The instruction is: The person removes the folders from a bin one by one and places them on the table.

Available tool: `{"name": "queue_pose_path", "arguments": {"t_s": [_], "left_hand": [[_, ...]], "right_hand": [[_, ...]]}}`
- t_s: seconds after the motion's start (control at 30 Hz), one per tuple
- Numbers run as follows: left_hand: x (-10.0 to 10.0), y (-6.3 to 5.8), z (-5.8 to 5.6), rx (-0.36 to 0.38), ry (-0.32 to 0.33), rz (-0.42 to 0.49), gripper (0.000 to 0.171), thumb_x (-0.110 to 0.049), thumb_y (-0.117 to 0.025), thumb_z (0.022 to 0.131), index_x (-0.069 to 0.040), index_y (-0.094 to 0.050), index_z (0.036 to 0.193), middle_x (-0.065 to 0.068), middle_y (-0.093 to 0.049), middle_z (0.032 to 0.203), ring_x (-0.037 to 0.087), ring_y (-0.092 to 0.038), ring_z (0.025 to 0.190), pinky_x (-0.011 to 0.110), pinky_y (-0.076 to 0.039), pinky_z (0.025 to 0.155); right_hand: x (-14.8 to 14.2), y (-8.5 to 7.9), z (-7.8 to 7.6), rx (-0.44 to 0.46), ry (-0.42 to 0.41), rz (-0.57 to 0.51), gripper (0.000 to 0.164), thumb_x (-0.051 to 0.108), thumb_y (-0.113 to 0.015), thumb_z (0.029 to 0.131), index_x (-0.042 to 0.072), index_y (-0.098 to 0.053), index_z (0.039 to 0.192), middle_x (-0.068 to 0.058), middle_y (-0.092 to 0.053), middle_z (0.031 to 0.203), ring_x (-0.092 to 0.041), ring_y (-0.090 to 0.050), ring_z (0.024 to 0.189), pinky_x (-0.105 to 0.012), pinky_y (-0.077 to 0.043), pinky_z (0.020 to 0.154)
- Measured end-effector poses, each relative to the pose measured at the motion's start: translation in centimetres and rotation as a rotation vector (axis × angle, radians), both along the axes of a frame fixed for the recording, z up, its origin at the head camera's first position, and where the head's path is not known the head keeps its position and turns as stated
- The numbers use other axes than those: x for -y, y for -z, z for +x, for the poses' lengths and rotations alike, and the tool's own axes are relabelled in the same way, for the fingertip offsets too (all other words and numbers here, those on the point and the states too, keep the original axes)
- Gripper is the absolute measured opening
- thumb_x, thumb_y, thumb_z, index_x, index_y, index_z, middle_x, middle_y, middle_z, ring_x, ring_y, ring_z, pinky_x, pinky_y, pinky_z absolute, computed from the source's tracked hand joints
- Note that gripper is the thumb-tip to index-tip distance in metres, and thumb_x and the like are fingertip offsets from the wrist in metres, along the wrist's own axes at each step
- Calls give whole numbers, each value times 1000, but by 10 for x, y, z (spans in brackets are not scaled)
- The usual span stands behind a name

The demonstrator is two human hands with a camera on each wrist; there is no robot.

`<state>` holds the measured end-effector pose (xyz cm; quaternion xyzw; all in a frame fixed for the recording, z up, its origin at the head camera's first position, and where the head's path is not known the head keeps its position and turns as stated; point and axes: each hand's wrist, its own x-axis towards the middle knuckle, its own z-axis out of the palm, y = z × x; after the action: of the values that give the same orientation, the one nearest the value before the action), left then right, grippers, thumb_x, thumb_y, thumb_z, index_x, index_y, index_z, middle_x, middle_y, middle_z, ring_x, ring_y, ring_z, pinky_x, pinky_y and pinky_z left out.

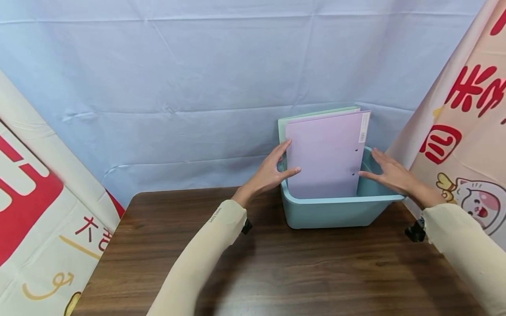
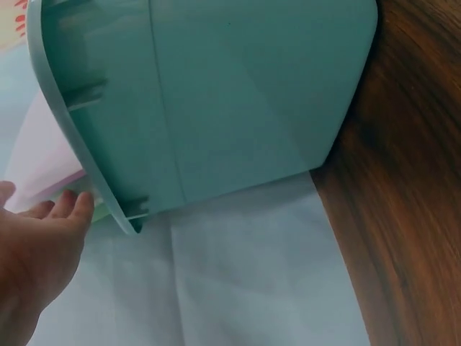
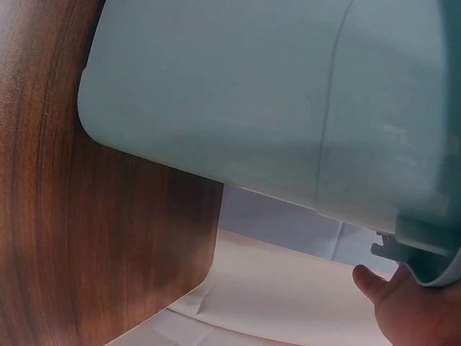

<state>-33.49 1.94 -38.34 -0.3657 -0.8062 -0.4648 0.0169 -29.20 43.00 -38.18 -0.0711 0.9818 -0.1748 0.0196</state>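
Lilac folder (image 1: pixel 322 153) stood in a teal bin (image 1: pixel 328 214)
Left grip (image 1: pixel 271 169) was spread at the folder's edge, right grip (image 1: pixel 395 175) spread by the bin.

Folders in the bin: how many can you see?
2 visible: a purple folder in front and a green folder behind it, both standing in the blue bin. Others may be hidden.

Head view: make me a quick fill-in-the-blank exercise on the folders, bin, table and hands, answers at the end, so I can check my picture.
1. The rear folder, behind the purple folder, is pale ____.
2. The left hand is at the purple folder's ____ edge.
3. The edge nearer the right hand bears a ____ label.
4. The bin stands on a table coloured ____.

Missing words: green; left; white; brown.
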Motion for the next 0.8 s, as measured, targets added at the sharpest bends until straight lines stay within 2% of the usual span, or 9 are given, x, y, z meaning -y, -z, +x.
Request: {"name": "queue_pose_path", "arguments": {"t_s": [0.2,0.4,0.6,0.8], "left_hand": [[-6,2,-2,37,-4,45,89,-42,-71,99,-30,-20,171,-7,-19,176,17,-31,158,39,-38,124],[-13,6,-8,44,-7,105,85,-40,-73,98,-32,-27,169,-7,-25,174,13,-30,157,37,-37,124],[-17,13,-15,3,-10,94,81,-40,-76,97,-34,-35,167,-5,-32,171,12,-33,156,40,-37,124],[-21,11,-23,-61,-6,45,82,-38,-81,95,-30,-39,165,-2,-37,169,13,-34,156,42,-36,125]], "right_hand": [[0,1,0,5,6,-12,111,64,-55,101,-3,6,166,-31,6,172,-60,-2,155,-84,-13,114],[-1,-1,1,6,10,-21,111,63,-55,101,-2,6,166,-31,6,172,-61,-3,155,-84,-14,113],[0,-1,-1,1,1,-17,112,64,-56,100,-2,4,167,-30,5,173,-61,-6,154,-85,-15,113],[0,0,-2,0,4,-20,113,66,-56,100,-3,4,166,-31,4,172,-61,-6,154,-83,-14,114]]}}
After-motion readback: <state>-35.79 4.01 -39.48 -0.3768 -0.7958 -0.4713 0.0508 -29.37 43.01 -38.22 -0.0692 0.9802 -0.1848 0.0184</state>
